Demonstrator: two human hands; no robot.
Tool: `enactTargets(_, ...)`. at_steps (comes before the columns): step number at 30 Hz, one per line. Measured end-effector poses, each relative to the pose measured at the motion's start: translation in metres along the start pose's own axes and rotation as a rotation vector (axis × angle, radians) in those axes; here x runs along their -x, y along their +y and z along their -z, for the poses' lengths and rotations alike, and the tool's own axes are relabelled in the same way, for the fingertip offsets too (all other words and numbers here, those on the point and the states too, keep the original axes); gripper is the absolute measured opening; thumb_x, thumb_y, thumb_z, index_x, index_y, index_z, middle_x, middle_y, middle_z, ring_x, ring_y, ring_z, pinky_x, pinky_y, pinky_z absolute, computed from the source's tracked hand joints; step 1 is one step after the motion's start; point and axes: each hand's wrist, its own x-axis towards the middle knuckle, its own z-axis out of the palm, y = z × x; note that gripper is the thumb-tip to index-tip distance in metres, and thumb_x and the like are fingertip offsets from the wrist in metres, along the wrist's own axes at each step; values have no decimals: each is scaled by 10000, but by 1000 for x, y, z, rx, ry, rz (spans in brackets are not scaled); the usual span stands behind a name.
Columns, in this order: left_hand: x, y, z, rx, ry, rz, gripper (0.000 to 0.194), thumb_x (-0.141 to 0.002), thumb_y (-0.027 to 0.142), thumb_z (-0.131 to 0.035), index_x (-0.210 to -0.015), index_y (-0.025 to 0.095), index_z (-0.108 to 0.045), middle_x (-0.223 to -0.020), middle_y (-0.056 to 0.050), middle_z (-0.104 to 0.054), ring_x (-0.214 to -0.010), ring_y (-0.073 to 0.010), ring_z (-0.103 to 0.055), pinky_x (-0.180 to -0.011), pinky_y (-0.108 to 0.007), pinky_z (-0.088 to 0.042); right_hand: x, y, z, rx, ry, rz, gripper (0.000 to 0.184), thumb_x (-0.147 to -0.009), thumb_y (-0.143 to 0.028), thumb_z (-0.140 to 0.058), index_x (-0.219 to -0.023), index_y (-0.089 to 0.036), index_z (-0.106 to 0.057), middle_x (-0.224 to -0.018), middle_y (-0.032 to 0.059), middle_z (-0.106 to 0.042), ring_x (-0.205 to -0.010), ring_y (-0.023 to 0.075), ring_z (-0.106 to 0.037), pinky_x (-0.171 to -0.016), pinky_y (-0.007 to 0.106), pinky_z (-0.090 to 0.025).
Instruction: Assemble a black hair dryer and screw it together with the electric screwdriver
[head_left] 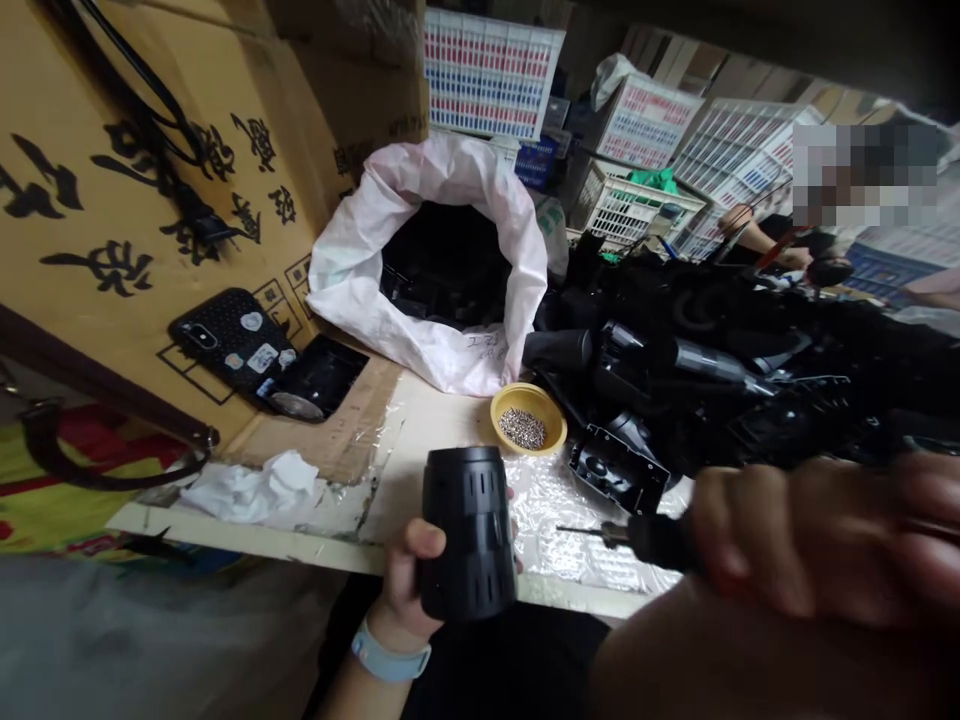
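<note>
My left hand (405,580) is wrapped round a black slotted plastic cylinder (466,535), held upright in front of the table edge. My right hand (795,540) grips a screwdriver (660,540), its thin bit pointing left toward the cylinder but apart from it. Most of the driver's body is hidden behind the fingers. Beyond the cylinder, a yellow bowl (559,440) holds many small metal screws (523,428). An open black plastic housing (619,472) lies to the right of the bowl.
A white sack (427,355) of black parts stands at the back. Black plastic parts (697,360) are heaped on the right. On the left are a cardboard box (150,230), a phone (229,340) and crumpled tissue (251,487). A co-worker's hand (791,260) shows far right.
</note>
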Motion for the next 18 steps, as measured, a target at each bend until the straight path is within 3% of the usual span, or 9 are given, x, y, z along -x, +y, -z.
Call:
enactTargets(5, -4, 3, -5, -8, -66, -55, 592, -730, 276, -624, -1312, 179, -582, -1308, -88, -632, -1117, -259, -636, -944, -376, -535, 5, -3, -3, 72, -10, -169, 216, -758, -283, -700, -928, -234, -576, -564, -64, -424, -469, 132, -481, -495, 301, -481)
enactTargets(11, -5, 4, -8, -13, -113, -33, 578, -757, 243, -602, -1334, 217, -576, -1360, -79, -606, -1179, -246, -623, -990, -352, -513, 21, 12, -13, 73, 22, -112, 147, -821, -223, -620, -945, -228, -542, -553, -77, -418, -433, 101, -442, -460, 252, -456)
enactTargets(14, -3, 3, -4, -41, -54, -23, 513, -745, 269, -624, -1238, 127, -646, -1177, -99, -707, -999, -237, -699, -879, -307, -558, 32, 15, -17, 36, 11, -35, 128, -865, -152, -530, -966, -230, -523, -556, -80, -428, -426, 85, -427, -435, 211, -419)
enactTargets(18, -3, -1, 1, -88, 47, 13, 426, -734, 314, -618, -1069, 70, -717, -857, -113, -751, -759, -247, -719, -708, -322, -566, 38, 12, -14, 86, -76, -37, 94, -895, -157, -511, -938, -241, -510, -559, -78, -428, -448, 95, -441, -436, 217, -409)
